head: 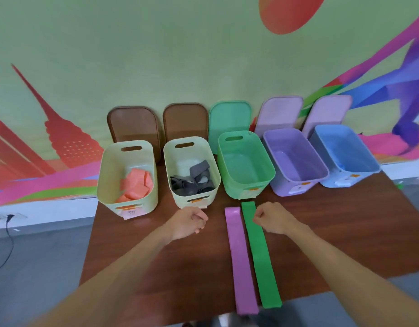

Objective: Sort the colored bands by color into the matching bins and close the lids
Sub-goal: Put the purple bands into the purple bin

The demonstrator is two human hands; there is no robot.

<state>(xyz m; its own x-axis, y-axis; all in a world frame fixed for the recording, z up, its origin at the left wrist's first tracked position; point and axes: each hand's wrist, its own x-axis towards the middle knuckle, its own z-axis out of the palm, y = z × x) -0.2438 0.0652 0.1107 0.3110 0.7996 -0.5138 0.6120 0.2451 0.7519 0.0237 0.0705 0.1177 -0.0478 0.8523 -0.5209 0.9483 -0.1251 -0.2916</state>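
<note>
A pink band [241, 260] and a green band [260, 256] lie flat side by side on the brown table [142, 246]. My right hand [273, 219] has its fingers curled, its knuckles over the green band's right edge near the far end. My left hand [189, 223] hovers curled and holds nothing, in front of the bin of grey bands [192, 179]. Five open bins stand in a row: a cream bin [109, 171] with orange bands [136, 182], a second cream bin [172, 161], a green bin [246, 161], a purple bin [295, 161] and a blue bin [345, 149].
The lids lean on the painted wall behind the bins: two brown lids [133, 123], a green lid [229, 116] and two lilac lids [279, 112]. The table's near edge runs under the bands' ends. On the left, a cable [8, 232] hangs over grey floor.
</note>
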